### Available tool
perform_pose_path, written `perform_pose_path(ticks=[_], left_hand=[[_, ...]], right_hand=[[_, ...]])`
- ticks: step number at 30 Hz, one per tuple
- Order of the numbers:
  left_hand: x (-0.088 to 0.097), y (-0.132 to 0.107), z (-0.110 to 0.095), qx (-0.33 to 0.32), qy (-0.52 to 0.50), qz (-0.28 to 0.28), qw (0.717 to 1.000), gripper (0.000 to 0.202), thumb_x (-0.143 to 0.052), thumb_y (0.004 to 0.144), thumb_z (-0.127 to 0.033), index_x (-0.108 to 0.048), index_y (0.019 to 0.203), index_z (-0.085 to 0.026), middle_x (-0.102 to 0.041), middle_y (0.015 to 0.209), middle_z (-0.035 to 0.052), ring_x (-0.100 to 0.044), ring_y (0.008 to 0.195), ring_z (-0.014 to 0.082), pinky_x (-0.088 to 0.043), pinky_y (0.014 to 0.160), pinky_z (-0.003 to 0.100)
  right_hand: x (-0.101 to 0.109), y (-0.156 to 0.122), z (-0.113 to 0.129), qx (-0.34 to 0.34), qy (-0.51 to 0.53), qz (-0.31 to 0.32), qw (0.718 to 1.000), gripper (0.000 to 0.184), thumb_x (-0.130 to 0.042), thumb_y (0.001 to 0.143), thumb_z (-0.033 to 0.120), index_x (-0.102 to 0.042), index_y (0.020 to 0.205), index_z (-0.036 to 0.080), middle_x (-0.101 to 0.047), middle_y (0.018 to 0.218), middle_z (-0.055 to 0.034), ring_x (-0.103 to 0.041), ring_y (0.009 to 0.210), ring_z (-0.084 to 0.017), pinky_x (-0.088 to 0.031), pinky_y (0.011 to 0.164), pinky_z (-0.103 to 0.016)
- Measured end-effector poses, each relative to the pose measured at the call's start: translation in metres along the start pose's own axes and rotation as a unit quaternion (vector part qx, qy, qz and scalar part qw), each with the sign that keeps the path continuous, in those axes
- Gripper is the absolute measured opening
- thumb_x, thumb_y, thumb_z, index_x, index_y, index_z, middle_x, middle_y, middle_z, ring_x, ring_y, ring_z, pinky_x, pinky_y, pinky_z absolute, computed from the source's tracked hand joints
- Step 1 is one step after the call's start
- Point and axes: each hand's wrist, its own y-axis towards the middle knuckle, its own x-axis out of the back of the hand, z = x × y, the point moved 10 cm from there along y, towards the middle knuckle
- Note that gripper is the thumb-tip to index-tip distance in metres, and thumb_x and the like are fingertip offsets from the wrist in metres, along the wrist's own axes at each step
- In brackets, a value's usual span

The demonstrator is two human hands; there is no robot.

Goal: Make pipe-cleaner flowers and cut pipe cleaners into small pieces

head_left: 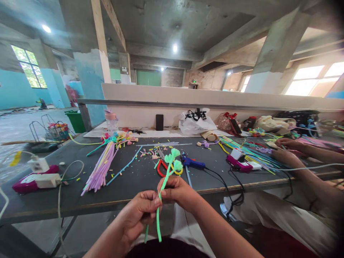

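Clamping one green fuzzy stem [163,182] between the fingers of the left hand [142,209] and of the right hand [178,191], at the near edge of the counter [126,191]. Topped with apparently three puffs [175,153]; showing one more green end [146,233] below the left hand, too hidden to trace. Further out, can count one blue glue gun [195,163], one tool [158,169] with red and yellow handles, one lilac bundle [99,166], two magenta power strips [23,184] [236,163], one upright dark phone [159,122] and one white bag [197,126]. Can read little on the bag: bold black print [204,113], partly covered, seemingly ending in "55".
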Motion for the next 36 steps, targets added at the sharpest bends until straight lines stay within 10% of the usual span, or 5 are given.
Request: perform_pose_path(ticks=[3,7,15,36], left_hand=[[0.01,0.001,-0.011,-0.022,-0.009,-0.027,0.999,0.024,-0.074,0.059,-0.021,-0.053,0.055,-0.011,-0.045,0.047,-0.0041,-0.034,0.039,0.0009,-0.018,0.04,0.014],[0.02,0.002,-0.019,-0.037,-0.017,-0.068,0.997,0.024,-0.075,0.056,-0.019,-0.053,0.058,-0.011,-0.047,0.051,-0.0048,-0.034,0.04,0.0001,-0.019,0.039,0.013],[0.016,0.002,-0.028,-0.072,-0.035,-0.05,0.996,0.024,-0.074,0.059,-0.021,-0.052,0.059,-0.012,-0.049,0.056,-0.0036,-0.034,0.043,0.001,-0.022,0.04,0.014],[0.009,-0.002,-0.035,-0.104,0.026,-0.069,0.992,0.027,-0.074,0.06,-0.029,-0.052,0.059,-0.013,-0.047,0.048,-0.0043,-0.033,0.042,0.0029,-0.02,0.042,0.016]], right_hand=[[0.009,-0.005,0.012,0.039,-0.133,-0.086,0.987,0.018,-0.059,0.076,0.032,-0.061,0.073,0.014,-0.048,0.056,0.0039,-0.039,0.047,-0.006,-0.031,0.045,-0.018],[0.005,-0.036,0.045,0.214,-0.326,-0.229,0.892,0.005,-0.056,0.078,0.018,-0.061,0.076,0.017,-0.058,0.07,-0.002,-0.053,0.066,-0.013,-0.042,0.061,-0.024],[-0.044,-0.063,0.052,0.369,-0.428,-0.157,0.81,0.032,-0.046,0.079,0.001,-0.056,0.099,0.023,-0.059,0.086,-0.0056,-0.055,0.079,-0.014,-0.048,0.069,-0.026],[-0.043,-0.059,0.047,0.376,-0.441,-0.15,0.801,0.026,-0.043,0.082,0.006,-0.062,0.087,0.022,-0.06,0.078,-0.004,-0.056,0.069,-0.012,-0.048,0.061,-0.022]])
